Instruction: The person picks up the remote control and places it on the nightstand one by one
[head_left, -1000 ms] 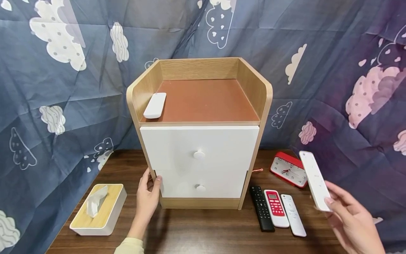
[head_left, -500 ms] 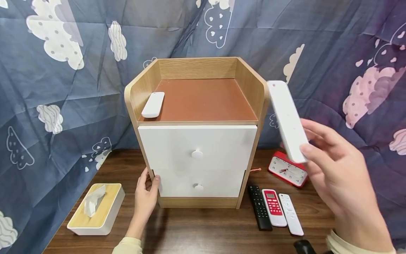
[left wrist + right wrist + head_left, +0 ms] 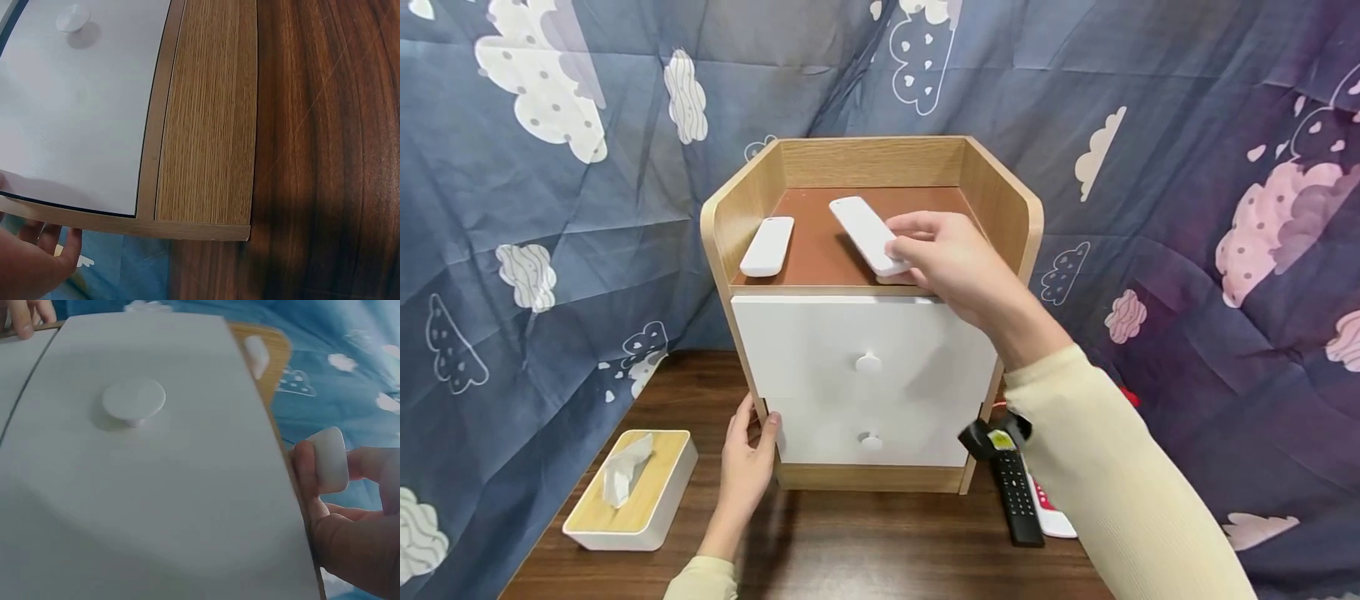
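Remote (image 3: 863,233) over the front of the cabinet (image 3: 801,358) top, the right hand (image 3: 955,262) pinching its near end, probably to leave the far end free, aimed at eleven o'clock! Second white one (image 3: 767,247) lies at nine o'clock; at seven, the left hand (image 3: 747,467) grips the cabinet's side, seemingly for steadiness.

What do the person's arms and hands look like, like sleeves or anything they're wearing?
The left hand and right hand are bare, without gloves. The left sleeve is pale yellow; the right sleeve matches, with fine ribbing. A black device with a yellow-green patch shows beside the right sleeve's wrist end.
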Tool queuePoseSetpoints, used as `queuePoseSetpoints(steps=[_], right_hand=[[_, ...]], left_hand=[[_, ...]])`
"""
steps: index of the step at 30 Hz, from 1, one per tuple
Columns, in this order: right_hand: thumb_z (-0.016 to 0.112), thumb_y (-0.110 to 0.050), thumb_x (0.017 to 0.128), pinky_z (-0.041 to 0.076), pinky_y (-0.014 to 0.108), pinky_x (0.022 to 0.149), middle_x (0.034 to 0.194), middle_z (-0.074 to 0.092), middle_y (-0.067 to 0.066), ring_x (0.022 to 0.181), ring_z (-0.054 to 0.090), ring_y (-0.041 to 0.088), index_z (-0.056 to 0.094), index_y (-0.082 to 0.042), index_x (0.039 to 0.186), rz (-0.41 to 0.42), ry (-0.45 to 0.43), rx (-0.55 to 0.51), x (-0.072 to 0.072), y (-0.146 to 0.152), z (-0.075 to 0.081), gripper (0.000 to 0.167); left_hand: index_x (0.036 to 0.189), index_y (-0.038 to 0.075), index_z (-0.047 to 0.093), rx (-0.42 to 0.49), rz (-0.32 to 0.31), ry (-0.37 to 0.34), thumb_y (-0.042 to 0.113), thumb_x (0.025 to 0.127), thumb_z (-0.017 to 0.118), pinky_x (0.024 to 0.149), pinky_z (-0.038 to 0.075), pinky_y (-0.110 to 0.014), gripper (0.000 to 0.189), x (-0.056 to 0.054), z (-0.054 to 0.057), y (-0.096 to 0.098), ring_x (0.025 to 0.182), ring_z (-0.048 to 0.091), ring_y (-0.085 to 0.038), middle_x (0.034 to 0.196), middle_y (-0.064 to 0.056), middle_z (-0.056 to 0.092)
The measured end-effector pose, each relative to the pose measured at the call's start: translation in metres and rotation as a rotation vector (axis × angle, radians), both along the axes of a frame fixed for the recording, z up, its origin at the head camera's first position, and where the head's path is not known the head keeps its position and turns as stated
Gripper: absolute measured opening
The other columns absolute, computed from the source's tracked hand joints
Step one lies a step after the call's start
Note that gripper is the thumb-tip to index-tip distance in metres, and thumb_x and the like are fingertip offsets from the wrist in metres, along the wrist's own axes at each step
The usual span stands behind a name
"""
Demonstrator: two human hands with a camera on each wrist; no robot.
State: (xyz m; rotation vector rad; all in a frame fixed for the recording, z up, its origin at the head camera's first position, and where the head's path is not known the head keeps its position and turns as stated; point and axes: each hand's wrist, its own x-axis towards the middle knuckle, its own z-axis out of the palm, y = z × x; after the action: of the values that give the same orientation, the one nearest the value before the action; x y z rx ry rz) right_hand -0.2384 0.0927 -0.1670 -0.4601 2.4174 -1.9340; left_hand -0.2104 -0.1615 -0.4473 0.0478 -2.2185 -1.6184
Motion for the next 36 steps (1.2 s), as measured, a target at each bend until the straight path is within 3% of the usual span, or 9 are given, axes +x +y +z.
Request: queuePoseSetpoints(steps=[3,6,10,12,15,19,24,29,36], right_hand=[[0.052,-0.004,0.095,0.053,0.020,0.077,0.114,0.060,0.010,0.087,0.065,0.011,0.060,0.003,0.127,0.006,-0.020,0.089,-0.013,-0.020,0.006,0.034],[0.048,-0.001,0.093,0.055,0.020,0.070,0.102,0.062,0.009,0.074,0.068,0.010,0.067,0.006,0.108,0.016,-0.013,0.143,-0.021,-0.041,0.012,0.025],[0.049,-0.004,0.092,0.055,0.020,0.063,0.096,0.064,0.006,0.068,0.070,0.008,0.067,0.001,0.082,0.022,0.013,0.229,-0.024,-0.064,0.015,0.022],[0.052,-0.007,0.093,0.056,0.021,0.065,0.098,0.067,0.006,0.068,0.071,0.010,0.066,-0.002,0.083,0.033,0.020,0.239,-0.025,-0.070,0.014,0.018],[0.054,-0.012,0.093,0.056,0.024,0.067,0.101,0.068,0.006,0.069,0.071,0.013,0.065,-0.003,0.096,0.067,0.020,0.229,-0.030,-0.071,0.009,0.015],[0.058,-0.017,0.093,0.054,0.025,0.068,0.094,0.068,0.004,0.071,0.067,0.016,0.067,-0.006,0.109,0.089,0.067,0.279,-0.033,-0.066,0.002,0.021],[0.063,-0.022,0.091,0.049,0.025,0.067,0.086,0.068,0.003,0.072,0.066,0.016,0.070,-0.010,0.107,0.077,0.146,0.374,-0.033,-0.062,-0.002,0.021],[0.064,-0.025,0.092,0.049,0.026,0.070,0.088,0.069,0.002,0.074,0.067,0.015,0.070,-0.012,0.108,0.060,0.165,0.384,-0.032,-0.062,-0.002,0.022],[0.058,-0.025,0.091,0.044,0.027,0.064,0.070,0.062,0.002,0.067,0.059,0.013,0.071,-0.013,0.093,-0.035,0.192,0.343,-0.031,-0.064,-0.006,0.018]], left_hand=[[0.154,0.012,0.035,-0.009,-0.009,0.000,0.028,0.104,0.052,0.096,0.045,-0.043,0.055,-0.002,0.000,0.001,0.120,0.052,-0.032,0.132,-0.018,0.048],[0.154,0.014,0.035,-0.004,-0.001,-0.003,0.027,0.104,0.052,0.094,0.045,-0.042,0.054,-0.001,-0.001,0.000,0.120,0.052,-0.032,0.132,-0.018,0.048],[0.155,0.015,0.034,0.013,0.008,-0.008,0.027,0.104,0.052,0.095,0.043,-0.043,0.055,0.002,-0.001,-0.002,0.121,0.049,-0.032,0.133,-0.017,0.046],[0.155,0.015,0.033,0.014,0.003,-0.003,0.028,0.104,0.052,0.096,0.043,-0.045,0.056,0.002,0.000,-0.002,0.122,0.049,-0.032,0.134,-0.018,0.045],[0.155,0.016,0.033,0.016,-0.007,0.003,0.029,0.104,0.052,0.096,0.043,-0.046,0.056,0.002,0.000,-0.001,0.122,0.049,-0.032,0.134,-0.018,0.045],[0.155,0.016,0.034,0.017,-0.008,0.003,0.029,0.104,0.053,0.095,0.043,-0.043,0.056,0.003,0.000,0.001,0.121,0.050,-0.032,0.134,-0.017,0.046],[0.154,0.017,0.035,0.019,-0.002,0.014,0.028,0.103,0.054,0.094,0.043,-0.041,0.056,0.002,-0.002,0.003,0.120,0.050,-0.030,0.133,-0.016,0.046],[0.154,0.017,0.036,0.020,0.008,0.023,0.027,0.103,0.055,0.095,0.043,-0.040,0.055,0.002,-0.003,0.003,0.121,0.050,-0.031,0.132,-0.016,0.047],[0.154,0.017,0.036,0.012,0.019,0.015,0.027,0.103,0.055,0.092,0.045,-0.035,0.055,0.001,-0.004,0.002,0.119,0.052,-0.030,0.132,-0.016,0.048]])
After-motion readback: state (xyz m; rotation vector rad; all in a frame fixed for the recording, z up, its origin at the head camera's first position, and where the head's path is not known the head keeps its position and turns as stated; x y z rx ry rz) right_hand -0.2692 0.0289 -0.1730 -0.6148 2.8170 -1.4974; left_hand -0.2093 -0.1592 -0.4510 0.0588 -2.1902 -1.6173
